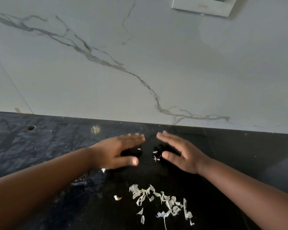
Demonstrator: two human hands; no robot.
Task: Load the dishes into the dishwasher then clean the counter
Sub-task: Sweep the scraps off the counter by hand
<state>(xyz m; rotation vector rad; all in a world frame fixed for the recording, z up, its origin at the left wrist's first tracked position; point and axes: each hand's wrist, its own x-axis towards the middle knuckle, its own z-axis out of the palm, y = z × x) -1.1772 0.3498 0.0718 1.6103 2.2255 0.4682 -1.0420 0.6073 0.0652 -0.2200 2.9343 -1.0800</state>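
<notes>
It looked like a home kitchen: a black stone counter (40,146) met a white marble-veined backsplash (140,63), with papery peel scraps (161,201) near the counter's front edge.

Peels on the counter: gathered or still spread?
Mostly gathered: peels heaped near the counter edge, a few bits between left hand and right hand.

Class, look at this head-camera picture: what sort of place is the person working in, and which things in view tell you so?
Most likely a home kitchen. A dark polished stone counter meets a white marble-veined backsplash, a wall switch plate sits above, and papery garlic-like peelings lie scattered near both open hands.
</notes>
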